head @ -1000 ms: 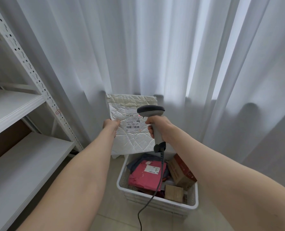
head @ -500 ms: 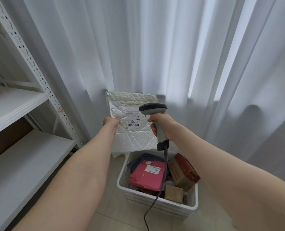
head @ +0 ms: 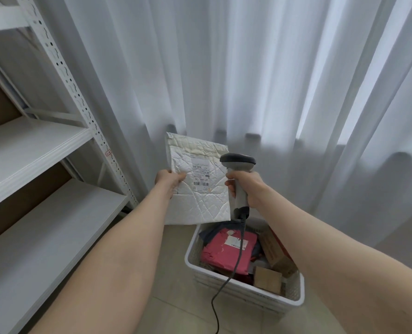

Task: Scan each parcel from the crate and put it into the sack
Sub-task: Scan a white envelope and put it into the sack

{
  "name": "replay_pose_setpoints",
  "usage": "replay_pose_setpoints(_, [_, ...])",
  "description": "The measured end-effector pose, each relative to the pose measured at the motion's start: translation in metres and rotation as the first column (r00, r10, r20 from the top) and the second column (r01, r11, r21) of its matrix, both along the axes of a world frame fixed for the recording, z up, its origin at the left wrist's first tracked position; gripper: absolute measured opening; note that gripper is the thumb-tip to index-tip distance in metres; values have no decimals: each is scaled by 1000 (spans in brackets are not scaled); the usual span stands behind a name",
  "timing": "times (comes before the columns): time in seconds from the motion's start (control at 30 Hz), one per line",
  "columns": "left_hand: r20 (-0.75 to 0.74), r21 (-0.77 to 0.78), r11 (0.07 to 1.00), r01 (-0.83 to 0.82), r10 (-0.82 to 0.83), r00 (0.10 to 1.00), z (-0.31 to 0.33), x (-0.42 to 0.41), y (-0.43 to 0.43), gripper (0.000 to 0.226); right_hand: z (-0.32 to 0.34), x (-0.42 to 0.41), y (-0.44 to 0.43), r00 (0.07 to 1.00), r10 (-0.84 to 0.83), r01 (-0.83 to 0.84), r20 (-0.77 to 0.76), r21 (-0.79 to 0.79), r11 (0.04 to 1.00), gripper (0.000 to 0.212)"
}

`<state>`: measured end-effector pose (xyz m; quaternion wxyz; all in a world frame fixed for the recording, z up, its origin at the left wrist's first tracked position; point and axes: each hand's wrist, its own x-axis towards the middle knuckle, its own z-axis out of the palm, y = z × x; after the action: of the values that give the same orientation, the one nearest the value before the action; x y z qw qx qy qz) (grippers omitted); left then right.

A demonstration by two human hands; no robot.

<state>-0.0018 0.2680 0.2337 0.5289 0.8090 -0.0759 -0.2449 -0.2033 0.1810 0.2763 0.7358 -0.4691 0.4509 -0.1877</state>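
I observe my left hand [head: 170, 180] pinching the white padded parcel [head: 197, 179] upright above the crate [head: 245, 289], label facing me, while my right hand [head: 244, 186] grips the scanner [head: 238, 165] just beside it.

You have before you: white padded plastic envelope [head: 200, 203], creased, faintly glossy, with matt paper label [head: 201, 180]; grey handheld scanner [head: 238, 160], smooth matt plastic; white lattice-walled plastic crate [head: 248, 294], smooth; pink plastic mailing bag [head: 224, 254], wrinkled, satin; brown cardboard box [head: 267, 279], matt; sheer white cloth curtain [head: 248, 68]; white painted perforated metal shelf upright [head: 79, 102].
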Motion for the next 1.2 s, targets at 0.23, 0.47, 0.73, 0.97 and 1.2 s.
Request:
replay_pose_setpoints(0.23, [-19, -11, 1000, 17, -17, 1000, -9, 14, 56, 43, -45, 32, 35, 998, -59, 59, 0, 50, 997, 7])
replay_pose_setpoints(0.47, [-96, -56, 997, -51, 46, 994, -1, 9, 168, 46, -71, 39, 100, 999, 29, -26, -37, 83, 996, 30])
replay_pose_setpoints(0.73, [-36, -16, 986, -164, 164, 986, 26, -34, 326, 32, -76, 8, 223, 987, 158, -152, -31, 147, 977, 45])
replay_pose_setpoints(0.97, [-116, -39, 946, -323, 317, 941, 17, -62, 442, 30, -83, 9, 325, 950, 307, -296, -59, 140, 945, 51])
replay_pose_setpoints(1.2, [-159, -24, 873, -487, 478, 864, -4, -70, 561, 27, -103, 37, 419, 863, 483, -475, -149, 89, 875, 42])
